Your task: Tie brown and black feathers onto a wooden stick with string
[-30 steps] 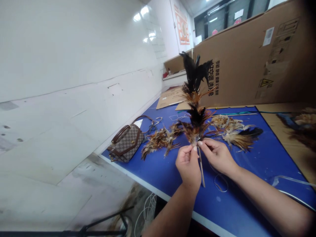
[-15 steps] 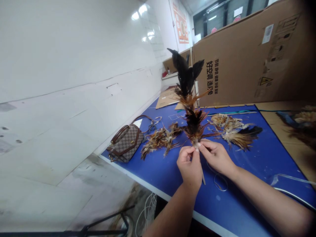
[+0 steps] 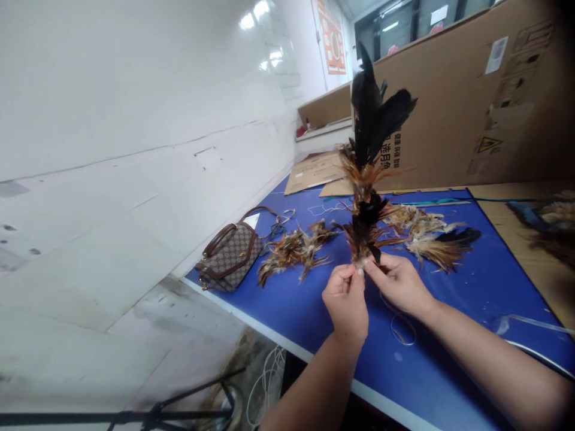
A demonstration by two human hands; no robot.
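Note:
A feather duster (image 3: pixel 369 216) with black and brown feathers stands nearly upright over the table, its tall black plumes at the top. My left hand (image 3: pixel 347 299) pinches its feathered base between thumb and fingers. Right beside it, my right hand (image 3: pixel 399 284) also pinches the base, fingertips close to the left ones. A thin pale thread (image 3: pixel 404 344) lies looped on the table below my right hand. The stick's lower end does not show. Loose brown feathers (image 3: pixel 291 251) lie to the left, and a paler pile (image 3: pixel 415 221) with some dark feathers lies to the right.
A patterned handbag (image 3: pixel 233 254) sits at the left edge of the blue table (image 3: pixel 287 317). Large cardboard boxes (image 3: pixel 449 120) rise behind it. A white wall (image 3: pixel 135 90) runs along the left, with a black metal stand (image 3: pixel 153 416) at bottom left.
The feather duster has tipped to the right, and its top now sits further right and higher in view. The stick end seen below my hands has gone out of sight. Both hands keep their pinch.

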